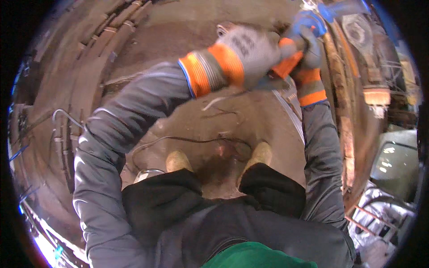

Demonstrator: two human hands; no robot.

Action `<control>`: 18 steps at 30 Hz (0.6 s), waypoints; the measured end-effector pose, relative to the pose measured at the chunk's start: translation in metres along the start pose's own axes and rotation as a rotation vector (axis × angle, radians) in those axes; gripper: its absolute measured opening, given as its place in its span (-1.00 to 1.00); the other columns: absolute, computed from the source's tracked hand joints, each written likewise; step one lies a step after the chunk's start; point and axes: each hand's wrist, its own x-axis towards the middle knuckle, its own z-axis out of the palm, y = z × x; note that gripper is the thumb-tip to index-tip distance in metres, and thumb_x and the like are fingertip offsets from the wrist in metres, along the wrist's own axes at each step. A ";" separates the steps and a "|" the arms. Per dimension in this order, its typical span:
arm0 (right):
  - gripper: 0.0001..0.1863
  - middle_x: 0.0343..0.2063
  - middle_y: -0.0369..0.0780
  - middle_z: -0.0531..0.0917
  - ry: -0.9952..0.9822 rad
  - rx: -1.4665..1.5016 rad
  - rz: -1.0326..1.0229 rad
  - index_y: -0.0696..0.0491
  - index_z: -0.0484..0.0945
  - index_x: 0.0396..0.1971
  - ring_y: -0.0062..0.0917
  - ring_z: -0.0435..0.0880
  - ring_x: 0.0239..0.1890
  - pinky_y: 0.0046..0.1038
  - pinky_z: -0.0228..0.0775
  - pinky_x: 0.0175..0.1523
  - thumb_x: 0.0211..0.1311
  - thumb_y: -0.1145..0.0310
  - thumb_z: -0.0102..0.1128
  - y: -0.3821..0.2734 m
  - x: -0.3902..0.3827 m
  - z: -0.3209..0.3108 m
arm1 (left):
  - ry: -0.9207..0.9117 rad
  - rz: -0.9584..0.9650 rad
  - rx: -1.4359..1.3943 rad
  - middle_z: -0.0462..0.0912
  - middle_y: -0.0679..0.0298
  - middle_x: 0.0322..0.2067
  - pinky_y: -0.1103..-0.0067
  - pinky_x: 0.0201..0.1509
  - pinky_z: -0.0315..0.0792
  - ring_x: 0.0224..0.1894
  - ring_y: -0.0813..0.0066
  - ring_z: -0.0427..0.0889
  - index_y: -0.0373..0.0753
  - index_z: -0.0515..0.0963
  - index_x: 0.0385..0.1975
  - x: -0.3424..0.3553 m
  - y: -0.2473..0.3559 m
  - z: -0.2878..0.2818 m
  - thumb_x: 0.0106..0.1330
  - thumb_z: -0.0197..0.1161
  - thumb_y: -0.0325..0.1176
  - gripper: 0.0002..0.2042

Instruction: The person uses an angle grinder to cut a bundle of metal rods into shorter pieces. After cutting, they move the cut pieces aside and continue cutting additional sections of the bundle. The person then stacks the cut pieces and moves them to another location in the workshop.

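Note:
My left hand [254, 51], in a grey glove with an orange cuff, reaches across to the upper middle, its back toward me. Its fingers curl out of sight, and what they hold is hidden. A rusty ring-shaped end [223, 29] shows just beyond its knuckles. Close by on the right, my right hand [311, 51], gloved alike, is closed around a blue-and-orange thing. Its blue part [308, 21] rises beyond the fingers, and an orange part [287, 64] lies between the two hands. Motion blurs both hands, so the thing's exact kind does not show.
A dark cable [192, 139] winds over the brown floor near my boots [260, 154]. Long wooden or metal bars [111, 33] lie at the far left. On the right stand a long beam [342, 98], a brush-like orange piece [376, 96] and a grey-green panel [395, 165].

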 end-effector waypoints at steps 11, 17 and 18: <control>-0.61 -0.32 -0.22 0.68 0.386 -0.246 0.221 0.07 0.58 -0.17 -0.42 0.69 -0.34 -0.35 0.58 -0.23 0.05 0.19 0.42 0.015 -0.027 -0.087 | 0.164 0.234 -0.138 0.54 0.26 -0.50 0.33 -0.46 0.51 -0.51 0.25 0.61 0.41 0.37 0.24 0.007 0.026 0.120 0.21 0.31 -0.08 -0.45; -0.58 -0.40 -0.22 0.67 0.313 -0.526 0.399 0.08 0.59 -0.18 -0.43 0.66 -0.43 -0.34 0.57 -0.28 -0.03 0.23 0.49 0.005 -0.012 -0.100 | 0.246 0.339 0.054 0.55 0.25 -0.45 0.39 -0.40 0.52 -0.40 0.26 0.62 0.17 0.47 0.10 0.026 0.027 0.139 0.18 0.31 -0.01 -0.54; -0.57 -0.42 -0.25 0.67 0.288 -0.533 0.370 0.08 0.59 -0.18 -0.47 0.65 -0.45 -0.36 0.56 -0.30 -0.07 0.29 0.52 0.000 -0.010 -0.104 | 0.117 0.354 0.180 0.56 0.25 -0.43 0.37 -0.36 0.53 -0.36 0.26 0.63 0.12 0.50 0.05 0.035 0.018 0.127 0.16 0.32 -0.03 -0.57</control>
